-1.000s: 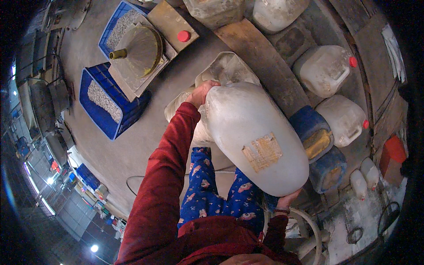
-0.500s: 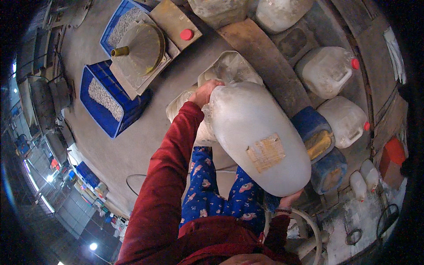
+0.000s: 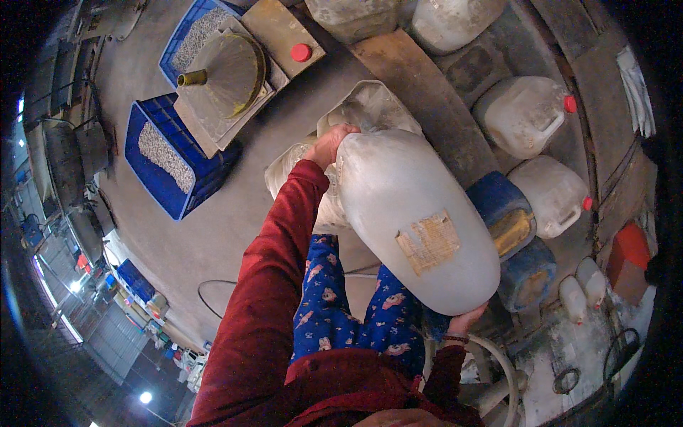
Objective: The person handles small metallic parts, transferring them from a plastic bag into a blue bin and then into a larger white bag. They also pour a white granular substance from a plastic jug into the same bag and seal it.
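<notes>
A large whitish plastic jug [image 3: 405, 192] is held up and tilted in front of me, a torn yellowish label patch on its side. My left hand [image 3: 332, 144] grips its far upper end, where the handle or neck is hidden. At the near lower end my right hand [image 3: 468, 318] supports the jug from below, most of its fingers behind it. Under and beyond the held jug stand more pale translucent containers [image 3: 376, 99], partly covered by it.
To the left are blue crates [image 3: 178, 203] of pale pellets, with a dirty funnel [image 3: 228, 78] and a red cap [image 3: 301, 53] on boards. White jugs [image 3: 523, 114] with red caps and blue containers [image 3: 501, 203] line the right. A hose [image 3: 509, 370] curves near my right arm.
Almost nothing differs. The view has shifted very slightly, and both hands keep the jug in the same tilted position.
</notes>
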The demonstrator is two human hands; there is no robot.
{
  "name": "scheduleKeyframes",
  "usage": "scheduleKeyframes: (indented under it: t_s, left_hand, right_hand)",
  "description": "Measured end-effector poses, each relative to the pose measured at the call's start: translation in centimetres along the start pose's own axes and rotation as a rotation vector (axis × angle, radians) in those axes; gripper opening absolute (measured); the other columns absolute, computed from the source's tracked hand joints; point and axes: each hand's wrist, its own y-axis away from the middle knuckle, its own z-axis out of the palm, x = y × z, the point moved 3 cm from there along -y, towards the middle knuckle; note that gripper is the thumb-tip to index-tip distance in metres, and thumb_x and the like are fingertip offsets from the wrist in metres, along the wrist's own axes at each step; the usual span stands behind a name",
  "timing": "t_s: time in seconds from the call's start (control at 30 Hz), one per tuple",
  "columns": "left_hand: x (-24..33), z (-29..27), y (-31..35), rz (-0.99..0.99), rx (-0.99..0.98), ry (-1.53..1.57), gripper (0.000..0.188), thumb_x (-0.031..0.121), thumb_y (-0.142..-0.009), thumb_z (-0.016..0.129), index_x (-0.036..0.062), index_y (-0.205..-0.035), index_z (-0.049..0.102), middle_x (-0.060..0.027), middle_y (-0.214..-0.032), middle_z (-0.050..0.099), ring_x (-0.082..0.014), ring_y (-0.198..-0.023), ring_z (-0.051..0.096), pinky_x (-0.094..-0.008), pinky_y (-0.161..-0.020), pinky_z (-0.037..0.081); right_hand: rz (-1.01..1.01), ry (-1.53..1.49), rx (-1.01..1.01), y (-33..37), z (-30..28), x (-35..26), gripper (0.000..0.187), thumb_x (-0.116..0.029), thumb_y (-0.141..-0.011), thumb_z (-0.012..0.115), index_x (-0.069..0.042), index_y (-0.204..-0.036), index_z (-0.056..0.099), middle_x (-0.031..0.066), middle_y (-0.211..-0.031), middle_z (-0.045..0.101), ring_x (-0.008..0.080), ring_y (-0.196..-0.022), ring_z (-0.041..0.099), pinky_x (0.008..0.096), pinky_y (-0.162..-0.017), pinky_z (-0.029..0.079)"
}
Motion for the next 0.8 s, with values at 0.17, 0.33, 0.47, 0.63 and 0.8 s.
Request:
scheduleKeyframes:
  t_s: [0.17,0.33,0.47,0.63,0.8]
  left_hand:
    - [-0.8,-0.1,0.2,-0.314,0.063,0.054,0.016,0.015,-0.074,0.057,0.0049,-0.061,0.056,0.0017,-0.062,0.05,-0.0096,-0.058,0.045,-0.029,-0.053,0.037]
    - [0.1,0.0,0.3,-0.281,0.031,0.06,0.016,0.014,-0.075,0.056,0.0056,-0.062,0.057,0.002,-0.063,0.051,-0.0086,-0.058,0.044,-0.0288,-0.053,0.037]
    - [-0.3,-0.3,0.3,-0.228,0.013,0.034,0.014,0.015,-0.076,0.056,0.0065,-0.064,0.057,0.0021,-0.064,0.052,-0.0094,-0.058,0.045,-0.029,-0.054,0.039]
    - [-1.3,-0.5,-0.1,-0.096,-0.001,-0.284,0.013,0.013,-0.075,0.056,0.0063,-0.064,0.057,0.0022,-0.063,0.053,-0.0111,-0.057,0.048,-0.0292,-0.055,0.041]
    - [-0.9,0.2,0.1,-0.492,0.041,0.487,0.013,0.012,-0.074,0.057,0.0063,-0.062,0.056,0.0023,-0.061,0.051,-0.0096,-0.053,0.046,-0.0281,-0.05,0.039]
  right_hand:
    - [0.005,0.011,0.0,0.6,0.7,-0.4,0.063,-0.055,-0.089,0.033,-0.01,-0.132,0.038,0.0098,-0.133,0.042,0.0284,-0.12,0.041,0.0436,-0.098,0.035]
    - [-0.015,0.028,-0.003,1.3,1.7,-0.9,0.061,-0.054,-0.09,0.032,-0.01,-0.132,0.039,0.0103,-0.132,0.042,0.0284,-0.119,0.042,0.0435,-0.098,0.035]
    - [-0.032,0.063,0.001,0.7,1.2,-0.5,0.059,-0.052,-0.09,0.032,-0.01,-0.13,0.041,0.0102,-0.129,0.045,0.0279,-0.116,0.044,0.0429,-0.096,0.037]
    - [-0.042,0.031,-0.013,-0.9,-0.8,0.4,0.057,-0.051,-0.091,0.032,-0.009,-0.129,0.042,0.0104,-0.127,0.046,0.0277,-0.114,0.046,0.0428,-0.095,0.038]
    - [0.003,-0.03,0.044,-1.8,-1.9,0.9,0.057,-0.049,-0.091,0.031,-0.008,-0.129,0.042,0.0116,-0.129,0.045,0.0292,-0.115,0.045,0.0428,-0.095,0.038]
